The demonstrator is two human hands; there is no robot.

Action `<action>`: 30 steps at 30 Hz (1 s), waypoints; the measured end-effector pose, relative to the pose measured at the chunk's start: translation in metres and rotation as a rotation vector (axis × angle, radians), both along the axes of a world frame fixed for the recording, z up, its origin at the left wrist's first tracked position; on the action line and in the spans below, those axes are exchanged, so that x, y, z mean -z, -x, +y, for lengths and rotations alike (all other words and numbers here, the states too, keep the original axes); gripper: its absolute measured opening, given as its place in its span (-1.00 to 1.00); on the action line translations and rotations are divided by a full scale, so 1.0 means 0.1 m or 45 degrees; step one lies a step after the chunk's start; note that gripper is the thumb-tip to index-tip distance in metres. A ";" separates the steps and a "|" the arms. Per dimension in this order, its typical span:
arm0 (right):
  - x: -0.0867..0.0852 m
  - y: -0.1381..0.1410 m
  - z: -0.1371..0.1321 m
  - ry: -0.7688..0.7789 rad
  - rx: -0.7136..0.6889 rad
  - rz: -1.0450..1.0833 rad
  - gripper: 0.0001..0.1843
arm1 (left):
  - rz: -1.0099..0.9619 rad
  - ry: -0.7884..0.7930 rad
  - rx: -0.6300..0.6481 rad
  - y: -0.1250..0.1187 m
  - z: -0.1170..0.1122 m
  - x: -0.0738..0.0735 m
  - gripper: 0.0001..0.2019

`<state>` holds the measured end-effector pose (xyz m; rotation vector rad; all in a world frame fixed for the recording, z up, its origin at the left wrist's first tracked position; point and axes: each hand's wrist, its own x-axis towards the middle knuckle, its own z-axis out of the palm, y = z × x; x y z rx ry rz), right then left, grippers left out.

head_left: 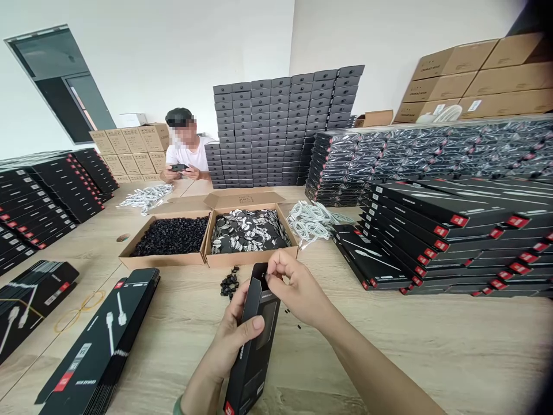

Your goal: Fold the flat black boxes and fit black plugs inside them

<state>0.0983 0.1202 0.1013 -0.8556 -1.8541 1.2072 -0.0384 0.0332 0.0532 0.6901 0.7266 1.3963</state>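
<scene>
left hand point(228, 340) gripping a black retail box point(257, 346), right hand point(298, 288) apparently pinching its open top point(260, 272)

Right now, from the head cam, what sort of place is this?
Likely a packing room for boxed cables: a black cable box in the foreground, stacked black boxes beyond it, loose white cables, a carton of small black parts, and brown shipping cartons behind.

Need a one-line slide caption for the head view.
Head view: left hand grips a black retail box while right hand works at its top, near loose black parts.
</scene>
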 end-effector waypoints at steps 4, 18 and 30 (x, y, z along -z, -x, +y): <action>0.09 0.02 0.02 0.005 0.009 -0.001 -0.91 | 0.076 -0.030 -0.034 0.02 0.01 0.06 -0.44; -0.15 -0.16 -0.05 -0.133 -0.088 -0.303 -0.90 | 0.445 -0.114 0.023 0.04 -0.02 0.00 -0.42; -0.13 -0.18 0.03 0.148 -0.161 0.010 -0.89 | 0.250 -0.099 0.037 0.02 -0.04 0.03 -0.40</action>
